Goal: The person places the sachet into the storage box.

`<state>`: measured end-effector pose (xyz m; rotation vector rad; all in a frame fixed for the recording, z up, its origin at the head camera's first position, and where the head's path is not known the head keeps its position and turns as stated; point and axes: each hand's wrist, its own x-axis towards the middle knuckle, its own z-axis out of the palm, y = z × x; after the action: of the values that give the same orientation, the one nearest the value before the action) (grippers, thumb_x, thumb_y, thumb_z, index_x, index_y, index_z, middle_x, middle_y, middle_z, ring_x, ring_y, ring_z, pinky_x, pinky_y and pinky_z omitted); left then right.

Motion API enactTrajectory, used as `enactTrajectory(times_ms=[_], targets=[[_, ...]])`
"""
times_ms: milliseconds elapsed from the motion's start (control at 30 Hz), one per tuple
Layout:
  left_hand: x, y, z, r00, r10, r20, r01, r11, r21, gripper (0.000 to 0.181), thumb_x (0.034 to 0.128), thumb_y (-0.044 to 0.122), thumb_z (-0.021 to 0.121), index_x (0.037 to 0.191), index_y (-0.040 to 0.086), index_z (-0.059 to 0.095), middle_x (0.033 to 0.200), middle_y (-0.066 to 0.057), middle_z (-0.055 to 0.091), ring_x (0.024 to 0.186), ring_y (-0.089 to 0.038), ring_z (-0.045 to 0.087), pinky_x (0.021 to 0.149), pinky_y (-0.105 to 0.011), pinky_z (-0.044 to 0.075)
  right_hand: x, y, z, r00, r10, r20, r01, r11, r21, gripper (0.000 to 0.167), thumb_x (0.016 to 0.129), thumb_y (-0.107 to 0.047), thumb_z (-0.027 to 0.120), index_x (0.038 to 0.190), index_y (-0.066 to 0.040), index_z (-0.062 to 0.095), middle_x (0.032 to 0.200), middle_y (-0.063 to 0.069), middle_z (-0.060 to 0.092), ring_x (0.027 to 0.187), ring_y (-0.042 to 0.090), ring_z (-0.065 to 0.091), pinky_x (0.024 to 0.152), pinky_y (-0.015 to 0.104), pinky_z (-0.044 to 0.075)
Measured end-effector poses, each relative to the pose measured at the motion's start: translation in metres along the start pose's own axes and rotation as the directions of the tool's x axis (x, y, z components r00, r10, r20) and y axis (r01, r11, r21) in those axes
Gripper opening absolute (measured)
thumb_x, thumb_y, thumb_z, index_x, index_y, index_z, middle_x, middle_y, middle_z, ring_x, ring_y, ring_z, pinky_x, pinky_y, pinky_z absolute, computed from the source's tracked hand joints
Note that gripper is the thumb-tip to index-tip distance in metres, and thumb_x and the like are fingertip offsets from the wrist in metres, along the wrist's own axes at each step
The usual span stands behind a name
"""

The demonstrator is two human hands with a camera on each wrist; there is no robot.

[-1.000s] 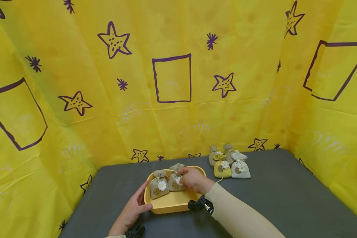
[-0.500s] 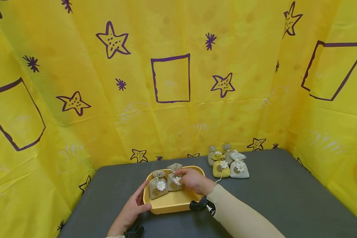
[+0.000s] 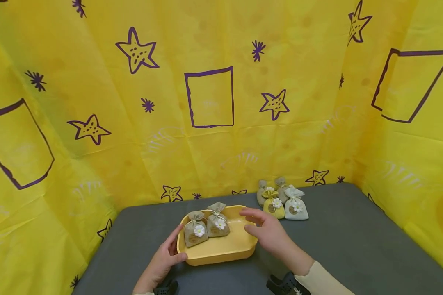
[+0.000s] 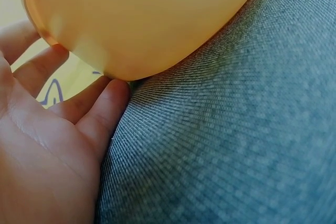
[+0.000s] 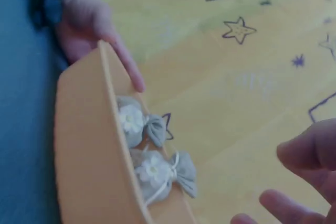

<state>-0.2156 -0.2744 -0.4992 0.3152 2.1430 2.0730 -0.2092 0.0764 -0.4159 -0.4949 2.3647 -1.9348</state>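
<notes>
A yellow tray (image 3: 240,241) stands on the dark table, with two grey-brown drawstring bags in it, a left one (image 3: 191,237) and a right one (image 3: 215,230), each bearing a white flower. Around the tray's left end the left hand (image 3: 161,261) grips, thumb at the front corner, fingers along the outer wall. In the left wrist view, fingertips of this hand (image 4: 50,135) touch the tray (image 4: 147,19). Over the tray's right rim hovers the right hand (image 3: 275,237), fingers spread, holding nothing. The right wrist view shows it (image 5: 307,182) apart from the bags (image 5: 157,188).
At the table's back right sit a yellow bag (image 3: 278,212), a white bag (image 3: 296,213) and two grey-brown bags behind them. A yellow patterned cloth (image 3: 214,164) hangs behind and at both sides of the dark table (image 3: 339,241).
The right hand has let go of the right bag in the tray and moved right and slightly toward the front, its fingers spread. The left hand stays on the tray's left end.
</notes>
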Motion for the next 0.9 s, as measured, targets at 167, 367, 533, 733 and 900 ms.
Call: enactTrajectory(times_ms=[167, 367, 533, 733, 900], targets=[[0.001, -0.002, 0.000, 1.000, -0.002, -0.011, 0.002, 1.000, 0.000, 0.086, 0.0922, 0.008, 0.073, 0.159, 0.006, 0.019, 0.164, -0.019, 0.010, 0.145, -0.032, 0.019, 0.099, -0.028, 0.044, -0.026, 0.007, -0.025, 0.997, 0.023, -0.077, -0.014, 0.992, 0.123, 0.045, 0.092, -0.007, 0.071, 0.135, -0.004, 0.061, 0.143, 0.017, 0.052, 0.129, 0.037, 0.049, 0.097, 0.044, 0.048], [0.000, -0.003, -0.001, 1.000, -0.009, -0.012, 0.009, 1.000, 0.003, 0.087, 0.0913, 0.008, 0.074, 0.159, 0.006, 0.020, 0.163, -0.020, 0.010, 0.144, -0.033, 0.022, 0.098, -0.028, 0.045, -0.046, 0.026, -0.049, 0.965, 0.136, -0.223, -0.074, 0.962, 0.264, 0.048, 0.089, -0.001, 0.070, 0.135, 0.002, 0.059, 0.139, 0.022, 0.053, 0.117, 0.024, 0.059, 0.088, 0.037, 0.052], [0.000, -0.002, -0.001, 1.000, -0.009, -0.015, 0.009, 1.000, 0.019, 0.087, 0.0916, 0.010, 0.074, 0.159, 0.006, 0.020, 0.163, -0.019, 0.011, 0.145, -0.032, 0.018, 0.099, -0.026, 0.043, -0.059, 0.041, -0.065, 0.941, 0.219, -0.258, -0.131, 0.938, 0.320, 0.051, 0.090, -0.001, 0.068, 0.138, 0.004, 0.054, 0.143, 0.022, 0.048, 0.117, 0.019, 0.058, 0.089, 0.040, 0.053], [0.000, -0.002, 0.000, 0.999, -0.026, -0.027, 0.027, 0.999, 0.034, 0.086, 0.0920, 0.013, 0.074, 0.159, 0.008, 0.020, 0.163, -0.019, 0.012, 0.146, -0.033, 0.019, 0.102, -0.030, 0.042, -0.071, 0.060, -0.082, 0.925, 0.301, -0.233, -0.239, 0.936, 0.258, 0.058, 0.093, -0.008, 0.068, 0.146, 0.002, 0.046, 0.151, 0.022, 0.039, 0.132, 0.037, 0.044, 0.094, 0.044, 0.050], [0.000, -0.001, 0.001, 0.999, -0.033, -0.034, 0.035, 0.999, 0.033, 0.086, 0.0915, 0.011, 0.074, 0.159, 0.008, 0.021, 0.163, -0.019, 0.013, 0.145, -0.034, 0.023, 0.100, -0.033, 0.044, -0.070, 0.075, -0.104, 0.903, 0.350, -0.248, -0.293, 0.926, 0.239, 0.063, 0.096, -0.012, 0.068, 0.149, 0.004, 0.038, 0.154, 0.024, 0.032, 0.123, 0.028, 0.053, 0.094, 0.046, 0.050]])
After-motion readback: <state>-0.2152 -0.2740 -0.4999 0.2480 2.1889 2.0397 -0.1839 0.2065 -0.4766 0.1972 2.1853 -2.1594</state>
